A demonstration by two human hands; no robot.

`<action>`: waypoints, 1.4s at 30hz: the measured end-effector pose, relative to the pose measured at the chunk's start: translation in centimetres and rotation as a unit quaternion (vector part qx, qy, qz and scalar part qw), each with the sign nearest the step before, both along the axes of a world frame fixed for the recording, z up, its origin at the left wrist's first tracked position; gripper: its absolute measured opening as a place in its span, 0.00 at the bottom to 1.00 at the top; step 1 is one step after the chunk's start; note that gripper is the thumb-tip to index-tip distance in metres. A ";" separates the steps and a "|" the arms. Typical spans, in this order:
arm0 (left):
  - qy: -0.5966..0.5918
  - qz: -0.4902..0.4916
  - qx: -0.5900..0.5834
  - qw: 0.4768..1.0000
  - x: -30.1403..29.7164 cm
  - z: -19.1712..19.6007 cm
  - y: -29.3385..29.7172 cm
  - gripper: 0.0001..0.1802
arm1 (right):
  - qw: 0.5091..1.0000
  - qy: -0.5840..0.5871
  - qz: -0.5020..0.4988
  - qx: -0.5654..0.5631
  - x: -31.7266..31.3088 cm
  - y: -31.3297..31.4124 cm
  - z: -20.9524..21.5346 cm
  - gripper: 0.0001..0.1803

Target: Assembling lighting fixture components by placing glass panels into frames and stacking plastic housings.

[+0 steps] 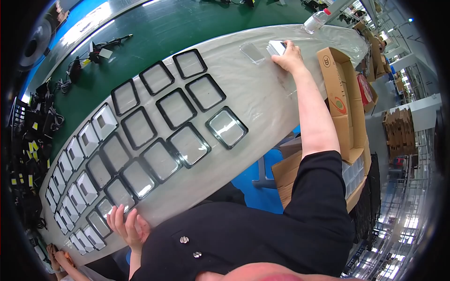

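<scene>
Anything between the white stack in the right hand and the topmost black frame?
Yes: a clear flat piece lies just left of the white stack, between it and the topmost black frame. Nothing else visible.

White panels, stacked, gripped from right; black frame, rounded corners, lying flat in row.

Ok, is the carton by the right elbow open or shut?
Open: the carton's white compartments show, and a flap is spread outward.
</scene>
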State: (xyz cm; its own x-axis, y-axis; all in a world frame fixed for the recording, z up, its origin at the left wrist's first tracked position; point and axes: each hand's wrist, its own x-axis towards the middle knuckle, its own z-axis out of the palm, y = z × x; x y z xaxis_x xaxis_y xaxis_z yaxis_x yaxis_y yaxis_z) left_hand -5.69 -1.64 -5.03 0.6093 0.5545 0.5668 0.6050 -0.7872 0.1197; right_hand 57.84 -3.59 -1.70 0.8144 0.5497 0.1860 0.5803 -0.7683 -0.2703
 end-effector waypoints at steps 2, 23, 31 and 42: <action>-0.012 -0.004 -0.018 1.000 0.1 0.1 0.1 0.15 | 1.000 -0.011 0.007 0.019 -0.3 -0.8 0.1 0.48; -0.058 -0.044 -0.029 0.997 -0.2 0.2 0.0 0.15 | 0.989 0.081 -0.113 -0.056 -5.7 1.1 0.6 0.51; -0.073 -0.048 -0.037 0.995 -0.2 0.1 0.3 0.12 | 0.985 0.111 -0.117 0.060 -5.1 -1.3 0.4 0.54; -0.086 -0.048 -0.037 0.994 -0.1 -0.1 0.5 0.12 | 0.901 0.279 -0.096 0.317 -4.0 -2.8 0.2 0.52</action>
